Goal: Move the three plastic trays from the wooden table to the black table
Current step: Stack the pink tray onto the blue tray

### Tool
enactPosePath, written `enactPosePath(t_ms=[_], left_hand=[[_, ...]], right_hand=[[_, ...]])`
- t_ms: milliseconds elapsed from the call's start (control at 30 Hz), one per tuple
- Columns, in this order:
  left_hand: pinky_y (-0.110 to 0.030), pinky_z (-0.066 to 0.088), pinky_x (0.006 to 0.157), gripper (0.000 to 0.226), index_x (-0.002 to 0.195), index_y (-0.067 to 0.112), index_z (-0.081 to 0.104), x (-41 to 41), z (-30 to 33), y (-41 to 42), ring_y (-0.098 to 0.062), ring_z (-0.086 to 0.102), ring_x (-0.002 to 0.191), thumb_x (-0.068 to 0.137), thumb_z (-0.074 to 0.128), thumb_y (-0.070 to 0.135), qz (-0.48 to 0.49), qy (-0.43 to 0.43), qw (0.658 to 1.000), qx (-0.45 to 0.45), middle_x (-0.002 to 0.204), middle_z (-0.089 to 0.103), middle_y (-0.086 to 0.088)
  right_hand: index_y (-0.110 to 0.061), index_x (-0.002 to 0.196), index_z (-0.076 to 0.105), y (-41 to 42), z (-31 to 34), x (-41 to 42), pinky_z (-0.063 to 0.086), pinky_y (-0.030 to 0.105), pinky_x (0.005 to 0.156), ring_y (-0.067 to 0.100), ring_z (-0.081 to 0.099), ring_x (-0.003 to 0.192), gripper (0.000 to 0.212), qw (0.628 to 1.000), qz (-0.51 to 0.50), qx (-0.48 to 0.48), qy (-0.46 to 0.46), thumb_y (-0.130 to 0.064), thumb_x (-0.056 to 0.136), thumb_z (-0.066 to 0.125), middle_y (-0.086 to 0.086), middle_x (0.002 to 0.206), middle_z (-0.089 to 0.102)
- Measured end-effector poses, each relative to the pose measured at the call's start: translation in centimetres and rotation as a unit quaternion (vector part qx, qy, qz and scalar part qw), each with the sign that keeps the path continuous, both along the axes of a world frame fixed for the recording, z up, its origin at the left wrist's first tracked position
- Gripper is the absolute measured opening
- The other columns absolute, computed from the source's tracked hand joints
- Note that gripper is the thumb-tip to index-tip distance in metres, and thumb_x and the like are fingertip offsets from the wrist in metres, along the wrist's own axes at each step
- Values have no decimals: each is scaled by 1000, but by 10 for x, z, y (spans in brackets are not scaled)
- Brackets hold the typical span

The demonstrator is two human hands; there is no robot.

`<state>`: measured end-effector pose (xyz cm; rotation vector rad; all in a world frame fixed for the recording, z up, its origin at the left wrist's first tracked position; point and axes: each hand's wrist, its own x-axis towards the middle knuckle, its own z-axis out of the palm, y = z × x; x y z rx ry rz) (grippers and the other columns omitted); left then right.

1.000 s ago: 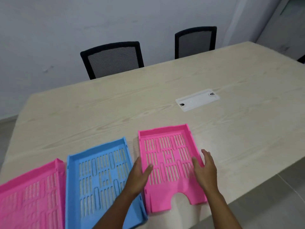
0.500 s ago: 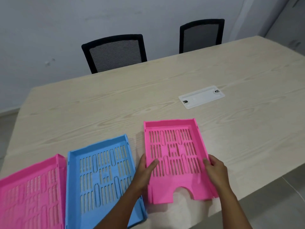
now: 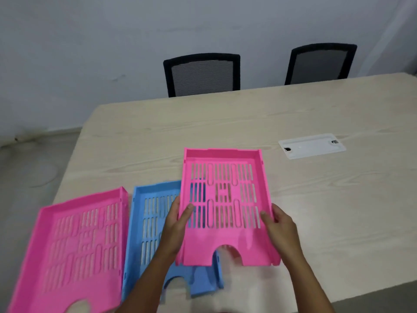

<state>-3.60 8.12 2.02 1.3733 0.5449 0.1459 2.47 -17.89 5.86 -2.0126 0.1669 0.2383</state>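
A pink slotted plastic tray is held above the wooden table, overlapping the right side of the blue tray. My left hand grips its left wall and my right hand grips its right wall. The blue tray lies flat on the table, partly hidden by my left forearm and the lifted tray. A second pink tray lies at the near left corner of the table. No black table is in view.
A white cable cover plate is set into the tabletop at the right. Two black mesh chairs stand behind the far edge against a pale wall. Grey floor shows at the left and at the near right.
Both hands closed on the right-hand pink tray's sides and lifted it off the table, carrying it left over the blue tray. The view swung to the left.
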Motion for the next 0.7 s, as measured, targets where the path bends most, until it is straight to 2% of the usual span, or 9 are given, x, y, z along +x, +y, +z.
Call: enactPosePath(t_ms=[67, 133, 333, 400, 467, 500, 600, 700], left_hand=[[-51, 29, 122, 103, 152, 22, 40, -19, 13, 19, -19, 39, 146, 66, 72, 69, 32, 3, 999, 11, 159, 41, 0], [-47, 26, 123, 105, 153, 20, 40, -39, 22, 36, -17, 36, 148, 62, 70, 63, 65, 8, 998, 20, 160, 38, 0], [-56, 29, 120, 98, 150, 33, 40, -95, 16, 84, -24, 39, 145, 65, 74, 68, 104, 30, 994, 21, 159, 39, 1], [-56, 27, 120, 106, 152, 34, 36, -105, 16, 92, -24, 36, 147, 60, 72, 74, 101, 29, 994, 25, 161, 34, 2], [-55, 24, 120, 115, 154, 31, 32, -112, 20, 96, -25, 33, 148, 57, 68, 80, 94, 30, 995, 31, 163, 30, 2], [-53, 23, 119, 111, 156, 29, 30, -114, 19, 98, -25, 30, 149, 61, 65, 76, 91, 24, 995, 32, 164, 27, 1], [-55, 22, 118, 91, 157, 28, 26, -120, 15, 98, -29, 27, 150, 76, 55, 58, 79, 42, 995, 40, 167, 22, -3], [-57, 23, 117, 90, 157, 28, 25, -121, 13, 97, -30, 26, 151, 77, 53, 56, 62, 52, 996, 40, 168, 20, -4]], right_hand=[[-29, 101, 65, 26, -5, -9, 43, 9, 54, -3, 64, 78, 10, 999, 34, 5, 3, -22, 98, 59, -17, 88, 70], [-27, 103, 67, 49, -12, -18, 44, 7, 54, -7, 64, 76, 10, 998, 61, 6, 8, -23, 97, 60, -16, 89, 71], [-30, 107, 66, 103, -23, -45, 47, 3, 58, -19, 64, 76, 14, 992, 125, 19, 16, -24, 96, 62, -14, 97, 73], [-30, 109, 67, 113, -26, -53, 50, 7, 62, -12, 67, 81, 15, 991, 129, 23, 14, -25, 95, 62, -14, 98, 73], [-28, 110, 68, 120, -29, -60, 56, 22, 74, 0, 70, 88, 16, 991, 129, 19, 15, -28, 94, 63, -13, 100, 75], [-28, 110, 68, 122, -31, -62, 57, 27, 77, 3, 70, 89, 17, 991, 128, 19, 18, -29, 94, 63, -12, 100, 75], [-28, 106, 69, 124, -32, -69, 52, 19, 70, -4, 69, 85, 13, 992, 123, 20, 15, -28, 94, 64, -12, 98, 76], [-27, 105, 70, 124, -31, -72, 47, 15, 66, 1, 70, 88, 12, 994, 109, 15, 16, -27, 94, 64, -12, 97, 76]])
